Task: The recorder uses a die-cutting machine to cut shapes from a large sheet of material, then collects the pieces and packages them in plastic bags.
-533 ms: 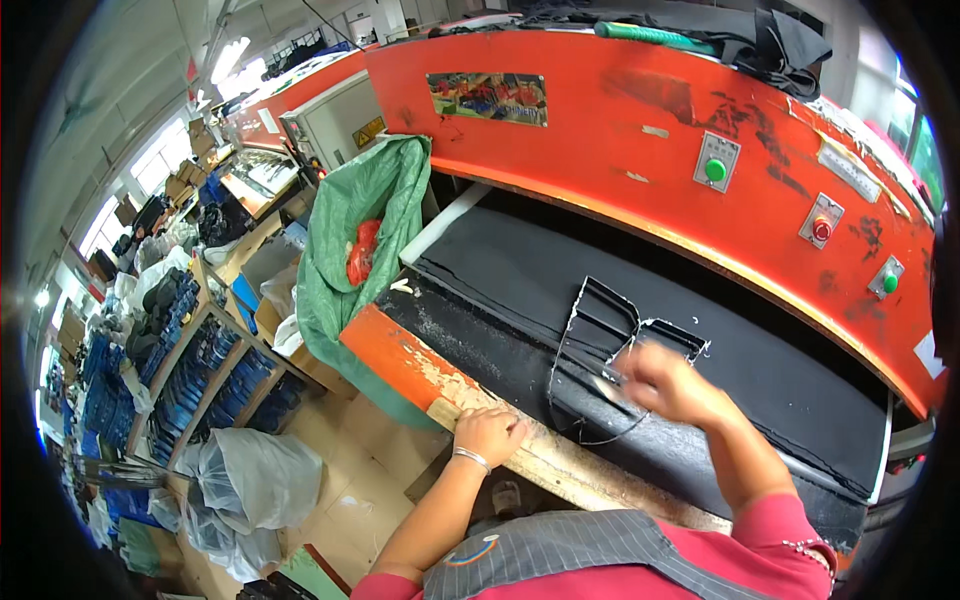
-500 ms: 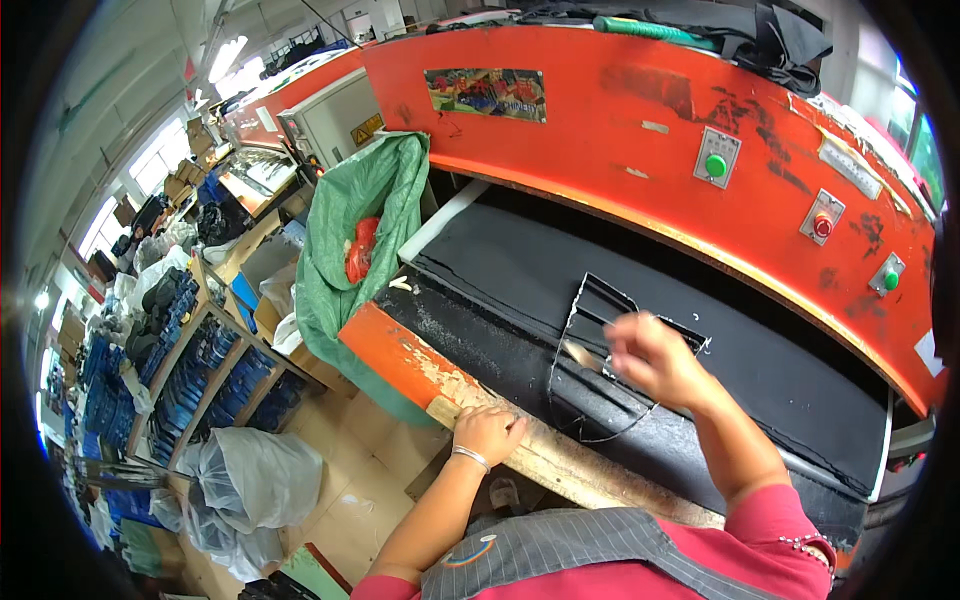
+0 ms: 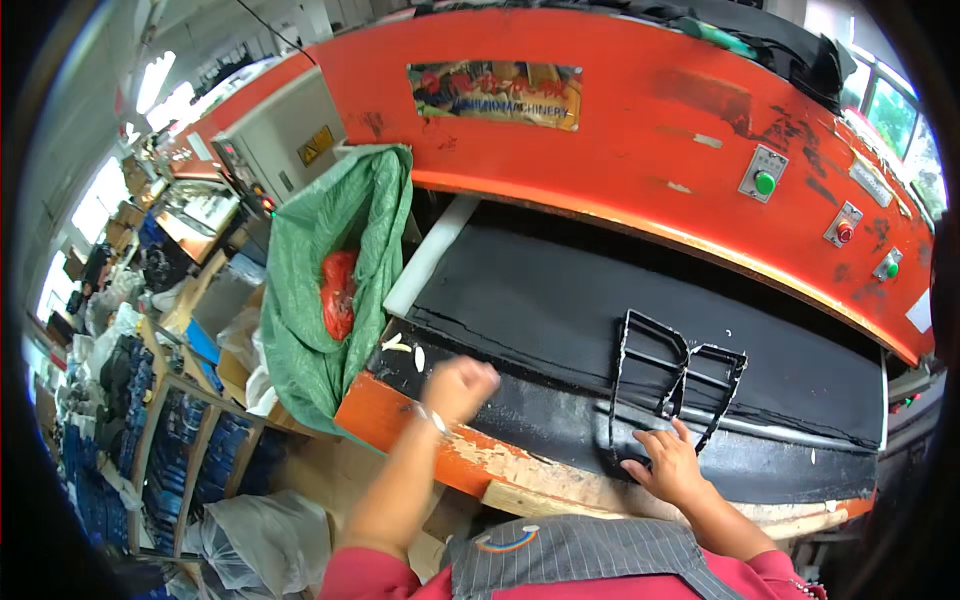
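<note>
Across the black bed, the cutting die sits just far of my right hand, long sides running near-to-far. I've got those fingers spread at its near end; left hand's well left, blurry, can't tell its grip.

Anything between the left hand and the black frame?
Nothing visible: only the black bed's surface lies between the left hand and the black frame. The white scraps are on the other side of that hand. The right hand is at the frame's near end.

Metallic frame, matt sheet, rough wooden ledge
</note>
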`<act>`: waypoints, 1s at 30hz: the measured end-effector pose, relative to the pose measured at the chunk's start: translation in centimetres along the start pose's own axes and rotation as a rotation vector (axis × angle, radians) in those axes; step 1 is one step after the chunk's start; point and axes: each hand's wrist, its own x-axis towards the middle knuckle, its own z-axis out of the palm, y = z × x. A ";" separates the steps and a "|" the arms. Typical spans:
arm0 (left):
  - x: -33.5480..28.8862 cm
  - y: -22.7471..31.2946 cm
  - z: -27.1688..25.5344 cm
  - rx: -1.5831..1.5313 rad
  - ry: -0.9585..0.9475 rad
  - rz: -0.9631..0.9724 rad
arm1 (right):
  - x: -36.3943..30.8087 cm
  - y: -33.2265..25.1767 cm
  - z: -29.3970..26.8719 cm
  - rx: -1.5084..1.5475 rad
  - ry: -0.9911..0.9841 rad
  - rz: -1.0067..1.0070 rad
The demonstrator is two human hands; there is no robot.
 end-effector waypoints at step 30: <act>19.5 -8.4 -11.3 0.057 -0.097 0.018 | 1.3 -1.2 1.6 1.962 1.228 0.479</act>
